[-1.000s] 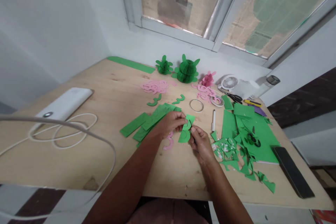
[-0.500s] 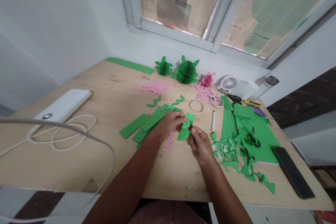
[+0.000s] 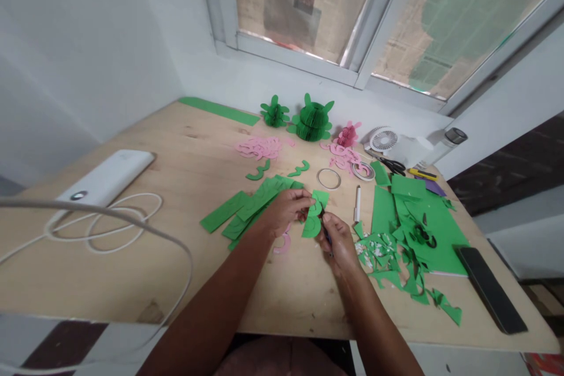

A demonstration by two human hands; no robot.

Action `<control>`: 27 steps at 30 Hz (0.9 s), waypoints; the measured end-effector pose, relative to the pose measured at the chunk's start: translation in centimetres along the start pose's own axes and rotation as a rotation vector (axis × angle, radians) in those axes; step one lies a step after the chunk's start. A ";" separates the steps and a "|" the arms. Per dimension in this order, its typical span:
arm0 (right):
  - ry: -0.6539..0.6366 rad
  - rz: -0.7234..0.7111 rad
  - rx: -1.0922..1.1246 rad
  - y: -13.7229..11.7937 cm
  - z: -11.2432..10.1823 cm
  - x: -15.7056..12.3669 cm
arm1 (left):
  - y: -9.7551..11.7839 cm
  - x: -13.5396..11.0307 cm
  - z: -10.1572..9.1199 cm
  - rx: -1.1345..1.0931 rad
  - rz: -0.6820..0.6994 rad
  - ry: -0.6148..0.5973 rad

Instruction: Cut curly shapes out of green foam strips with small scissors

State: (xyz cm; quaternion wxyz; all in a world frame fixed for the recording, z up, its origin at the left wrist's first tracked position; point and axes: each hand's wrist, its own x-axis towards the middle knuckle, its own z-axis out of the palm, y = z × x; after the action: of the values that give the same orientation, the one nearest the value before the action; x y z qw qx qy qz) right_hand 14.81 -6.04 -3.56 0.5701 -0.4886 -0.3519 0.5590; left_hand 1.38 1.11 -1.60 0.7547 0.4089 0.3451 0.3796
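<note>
My left hand (image 3: 288,208) is closed on a piece of green paper (image 3: 312,227), its thumb and fingers pinching the left edge. The piece has a curved, partly cut outline with drawn lines. My right hand (image 3: 337,236) grips a small pair of dark scissors (image 3: 323,212), whose blades meet the paper's right side; most of the handles is hidden by the fingers. Under the left wrist lies a pink 3-shaped paper cutout (image 3: 283,242). Green paper strips (image 3: 247,211) with drawn curves fan out left of the left hand. Two green cutouts (image 3: 258,170) lie beyond the hands.
Green scraps (image 3: 383,249) and sheets (image 3: 449,247) spread at right, beside a black phone (image 3: 491,288). A white pen (image 3: 358,204), tape rolls (image 3: 329,178) and pink cutouts (image 3: 259,147) lie farther back. Honeycomb paper figures (image 3: 312,122) line the wall. A power bank (image 3: 110,175) with cable is left.
The green paper has turned slightly in my left hand and shifted a little right. The scissors have moved slightly along its edge; everything else stays put.
</note>
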 end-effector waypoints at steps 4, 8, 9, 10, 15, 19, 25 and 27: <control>-0.015 0.009 0.003 -0.1 0.0 -0.1 | 0.1 -0.1 0.0 -0.068 -0.017 -0.024; -0.012 -0.009 -0.022 -0.1 0.0 0.0 | 0.0 0.0 0.0 -0.103 -0.023 -0.055; -0.009 -0.015 -0.026 -0.1 0.0 0.0 | -0.1 0.0 0.0 -0.096 -0.016 -0.054; -0.005 -0.019 -0.028 -0.1 0.0 0.1 | -0.2 0.1 0.0 -0.084 -0.009 -0.052; 0.017 -0.028 -0.015 -0.3 0.3 0.0 | -0.5 0.1 0.2 -0.029 0.021 -0.034; 0.018 -0.021 -0.022 -0.4 0.3 0.0 | -0.3 -0.1 0.5 -0.005 0.023 -0.040; 0.027 0.000 -0.039 -0.6 0.2 -0.1 | -0.3 -0.2 0.6 0.015 0.027 -0.038; 0.035 0.004 -0.036 -0.7 0.2 -0.2 | -0.3 -0.2 0.6 0.016 0.023 -0.043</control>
State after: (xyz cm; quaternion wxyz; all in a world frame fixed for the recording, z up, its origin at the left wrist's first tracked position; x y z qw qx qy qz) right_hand 14.76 -6.08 -2.81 0.5661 -0.5092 -0.3507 0.5452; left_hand 1.90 0.59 -1.59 0.7543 0.4271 0.3270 0.3765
